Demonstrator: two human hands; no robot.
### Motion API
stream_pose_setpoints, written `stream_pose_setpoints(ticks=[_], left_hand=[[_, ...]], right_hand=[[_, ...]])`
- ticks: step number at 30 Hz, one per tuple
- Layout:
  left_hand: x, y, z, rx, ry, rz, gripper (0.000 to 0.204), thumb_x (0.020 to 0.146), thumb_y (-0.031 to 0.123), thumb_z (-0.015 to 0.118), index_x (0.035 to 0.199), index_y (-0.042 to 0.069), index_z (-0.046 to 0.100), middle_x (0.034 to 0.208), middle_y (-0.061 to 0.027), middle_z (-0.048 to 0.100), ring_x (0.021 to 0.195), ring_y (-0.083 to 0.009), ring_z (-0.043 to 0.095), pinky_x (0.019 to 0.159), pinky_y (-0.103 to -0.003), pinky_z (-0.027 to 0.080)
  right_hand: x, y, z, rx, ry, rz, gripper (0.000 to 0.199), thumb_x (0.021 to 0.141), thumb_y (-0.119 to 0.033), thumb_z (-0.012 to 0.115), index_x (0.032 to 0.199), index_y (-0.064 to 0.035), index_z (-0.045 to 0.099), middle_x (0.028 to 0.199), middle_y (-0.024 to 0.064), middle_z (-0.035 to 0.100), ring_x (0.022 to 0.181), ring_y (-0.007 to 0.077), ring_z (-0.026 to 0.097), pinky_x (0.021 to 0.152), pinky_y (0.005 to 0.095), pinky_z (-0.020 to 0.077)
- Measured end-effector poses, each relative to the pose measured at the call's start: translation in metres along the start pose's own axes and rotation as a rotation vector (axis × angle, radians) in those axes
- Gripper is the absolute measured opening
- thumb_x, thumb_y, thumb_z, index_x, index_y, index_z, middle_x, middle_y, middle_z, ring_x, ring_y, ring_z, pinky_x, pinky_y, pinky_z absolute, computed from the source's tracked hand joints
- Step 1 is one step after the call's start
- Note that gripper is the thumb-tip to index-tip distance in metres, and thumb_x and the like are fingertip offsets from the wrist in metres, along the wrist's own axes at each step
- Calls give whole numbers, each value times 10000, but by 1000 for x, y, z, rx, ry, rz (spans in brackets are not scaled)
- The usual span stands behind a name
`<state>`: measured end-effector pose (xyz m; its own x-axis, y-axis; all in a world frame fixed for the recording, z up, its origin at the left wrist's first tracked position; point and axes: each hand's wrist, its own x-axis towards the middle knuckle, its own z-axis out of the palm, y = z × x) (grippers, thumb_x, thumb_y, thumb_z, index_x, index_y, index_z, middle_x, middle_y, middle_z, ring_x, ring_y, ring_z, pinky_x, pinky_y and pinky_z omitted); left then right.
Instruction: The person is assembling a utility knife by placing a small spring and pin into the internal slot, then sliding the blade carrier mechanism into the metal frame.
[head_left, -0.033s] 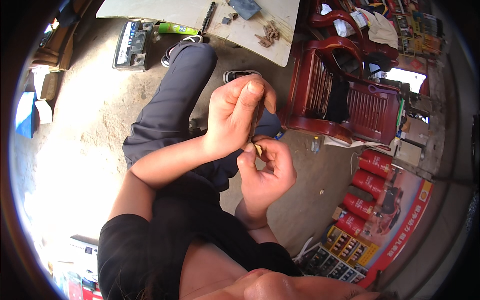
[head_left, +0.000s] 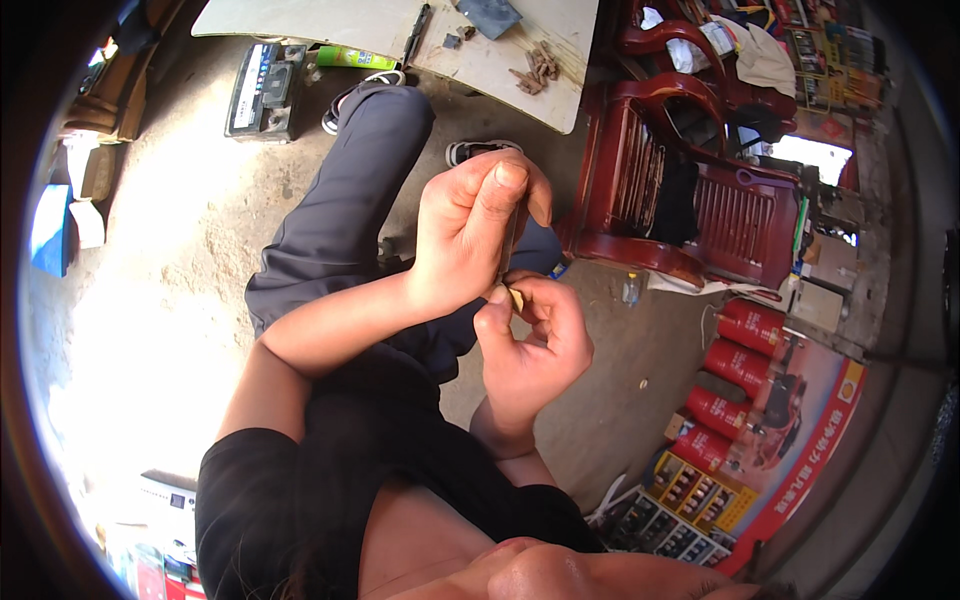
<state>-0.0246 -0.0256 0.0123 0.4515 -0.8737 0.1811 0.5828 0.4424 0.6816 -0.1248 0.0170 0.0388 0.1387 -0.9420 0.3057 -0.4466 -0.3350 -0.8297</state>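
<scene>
Above my lap, my left hand (head_left: 465,230) is closed, thumb on top, around a thin, narrow strip (head_left: 513,235) that runs down toward my other hand. Most of that strip is hidden by the fingers, so its kind does not show. Just below and to the right, my right hand (head_left: 540,340) pinches a small yellowish piece (head_left: 516,299) between thumb and forefinger. This piece is at the lower end of the strip; whether the two are joined I cannot tell.
Ahead stands a pale table (head_left: 345,22) bearing brown scraps (head_left: 538,68) and a dark flat piece (head_left: 490,16). A battery (head_left: 265,92) and a green can (head_left: 355,57) lie beyond my foot. To the right are a red wooden chair (head_left: 640,160) and red canisters (head_left: 735,365).
</scene>
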Motion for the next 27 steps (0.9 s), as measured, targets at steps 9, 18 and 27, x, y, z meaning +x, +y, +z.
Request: stream_pose_setpoints(ticks=[9, 18, 27], left_hand=[[2, -1, -3, -38, -4, -61, 394, 990, 265, 390, 722, 22, 546, 601, 30, 464, 468, 0, 358, 416, -172, 268], [2, -2, 0, -48, 15, -75, 398, 991, 278, 388, 727, 28, 549, 575, 43, 462, 453, 9, 346, 402, -165, 264], [2, 0, 2, -5, 43, -56, 398, 989, 274, 394, 715, 32, 553, 581, 40, 462, 457, 6, 351, 409, -165, 276]], right_hand=[[0, -5, 0, 57, -4, 40, 146, 727, 25, 673, 840, 40, 582, 802, 103, 647, 704, 135, 616, 667, 248, 524], [0, 0, -1, 109, -14, 31, 128, 745, 31, 657, 839, 50, 573, 833, 114, 644, 736, 128, 606, 672, 242, 517], [1, 0, 1, 98, -3, 13, 137, 733, 31, 666, 839, 41, 579, 821, 104, 645, 716, 127, 602, 664, 238, 513]])
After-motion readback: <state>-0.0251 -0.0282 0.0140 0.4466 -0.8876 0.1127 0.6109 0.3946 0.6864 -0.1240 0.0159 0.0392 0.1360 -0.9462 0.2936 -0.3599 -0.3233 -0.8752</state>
